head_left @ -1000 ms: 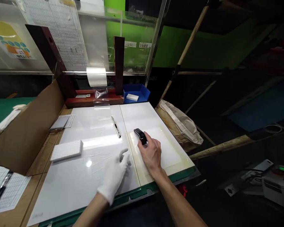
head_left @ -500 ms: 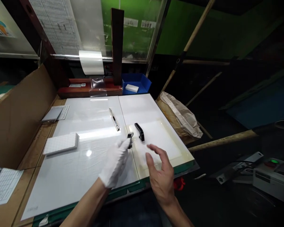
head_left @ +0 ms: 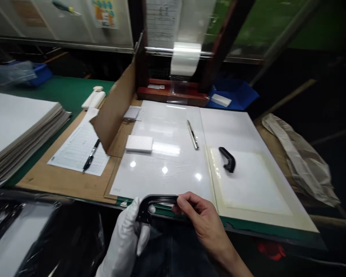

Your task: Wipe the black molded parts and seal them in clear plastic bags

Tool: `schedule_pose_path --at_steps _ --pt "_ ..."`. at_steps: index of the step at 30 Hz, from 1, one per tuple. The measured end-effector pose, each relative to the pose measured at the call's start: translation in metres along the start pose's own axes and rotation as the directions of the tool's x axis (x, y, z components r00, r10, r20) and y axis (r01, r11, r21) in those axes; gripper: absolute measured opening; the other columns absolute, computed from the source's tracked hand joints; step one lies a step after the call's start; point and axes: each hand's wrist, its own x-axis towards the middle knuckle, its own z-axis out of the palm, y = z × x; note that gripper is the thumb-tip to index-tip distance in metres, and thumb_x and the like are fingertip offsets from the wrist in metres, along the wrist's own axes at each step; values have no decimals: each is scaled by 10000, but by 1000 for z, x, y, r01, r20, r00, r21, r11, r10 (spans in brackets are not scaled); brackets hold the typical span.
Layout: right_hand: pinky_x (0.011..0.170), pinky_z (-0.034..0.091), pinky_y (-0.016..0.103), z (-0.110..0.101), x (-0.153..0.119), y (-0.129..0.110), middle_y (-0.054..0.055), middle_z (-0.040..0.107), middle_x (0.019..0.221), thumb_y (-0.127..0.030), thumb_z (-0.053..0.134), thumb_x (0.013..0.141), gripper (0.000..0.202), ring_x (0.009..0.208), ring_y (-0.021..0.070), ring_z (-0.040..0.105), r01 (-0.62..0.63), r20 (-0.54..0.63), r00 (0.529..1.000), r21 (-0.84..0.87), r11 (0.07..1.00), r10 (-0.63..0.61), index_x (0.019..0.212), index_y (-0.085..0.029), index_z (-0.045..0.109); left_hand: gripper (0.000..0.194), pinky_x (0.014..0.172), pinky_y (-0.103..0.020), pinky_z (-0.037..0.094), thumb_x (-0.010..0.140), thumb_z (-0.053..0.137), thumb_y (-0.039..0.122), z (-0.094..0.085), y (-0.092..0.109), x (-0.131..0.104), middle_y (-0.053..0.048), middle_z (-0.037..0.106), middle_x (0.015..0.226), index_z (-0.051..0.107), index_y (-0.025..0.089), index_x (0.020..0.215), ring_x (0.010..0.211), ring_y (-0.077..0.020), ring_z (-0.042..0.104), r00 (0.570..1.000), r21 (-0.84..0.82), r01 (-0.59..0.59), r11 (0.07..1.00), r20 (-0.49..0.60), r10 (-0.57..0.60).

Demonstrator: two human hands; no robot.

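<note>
Over bench's near edge (head_left: 265, 229): gloved left hand (head_left: 125, 229), bare right hand (head_left: 203, 215) pinch glossy black curved handle (head_left: 161, 198) endwise; I'd grip lightly.

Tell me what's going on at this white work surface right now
A person holds a curved black part with both hands near the front edge of the white work surface. The gloved left hand grips one end, and the bare right hand pinches the other. A second black part lies on the right side of the surface, with a slim silver tool and a white block to its left.
</note>
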Motion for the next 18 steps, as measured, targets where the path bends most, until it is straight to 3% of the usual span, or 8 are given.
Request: schedule_pose_path --at_steps 3,6,7,9,10,12,15,18 --pt "840 533 300 11 18 -8 27 737 908 -572 647 910 372 900 192 681 69 185 982 -142 987 -42 934 -210 730 424 645 -220 544 823 707 613 -29 2 -6 -21 707 707 721 188 816 653 -149 644 977 214 -145 966 -122 174" --pt "954 551 372 34 68 -32 30 736 1156 -534 605 952 382 1080 219 680 327 309 921 -284 901 -237 1228 -283 684 479 925 -297 571 786 731 628 -55 4 -9 -55 781 1000 752 217 1031 976 -240 720 927 314 -193 929 -251 278" --pt "1025 529 414 45 89 -42 37 702 1268 -512 593 967 442 1177 230 649 436 298 892 -369 821 -340 1358 -307 604 523 978 -325 558 791 712 646 -61 6 -8 -60 780 1044 737 225 1101 1021 -253 718 908 337 -189 922 -298 294" --pt "1166 413 512 70 132 -58 75 557 1488 -425 593 986 567 1396 268 494 589 297 794 -592 551 -530 1515 -298 434 605 1019 -371 547 788 697 666 -67 12 -4 -68 764 1129 680 241 1218 1070 -269 711 874 379 -180 908 -362 325" --pt "1202 348 564 81 150 -62 93 489 1548 -365 615 979 569 1466 301 404 619 347 749 -671 409 -564 1514 -283 440 623 1014 -380 553 792 696 661 -67 16 -1 -70 751 1167 650 249 1256 1084 -270 707 863 393 -182 901 -376 338" --pt "1211 313 605 99 171 -62 97 495 1542 -260 674 938 498 1466 333 399 656 447 700 -711 253 -557 1423 -283 563 561 959 -352 579 814 702 613 -63 21 6 -62 738 1192 643 256 1242 1071 -253 707 840 410 -230 883 -375 393" --pt "1123 443 580 99 162 -43 95 614 1412 -241 701 916 386 1308 317 561 688 512 682 -692 219 -522 1297 -293 671 375 953 -290 569 857 717 493 -51 20 16 -35 756 1135 704 253 1145 1050 -211 707 782 432 -383 817 -318 535" --pt "1026 534 583 69 119 -26 126 602 1422 -344 628 970 368 1297 322 572 592 353 760 -724 356 -546 1329 -268 652 277 985 -286 551 879 722 403 -38 12 27 -26 775 1096 743 255 1112 1026 -200 716 738 501 -472 725 -226 636"
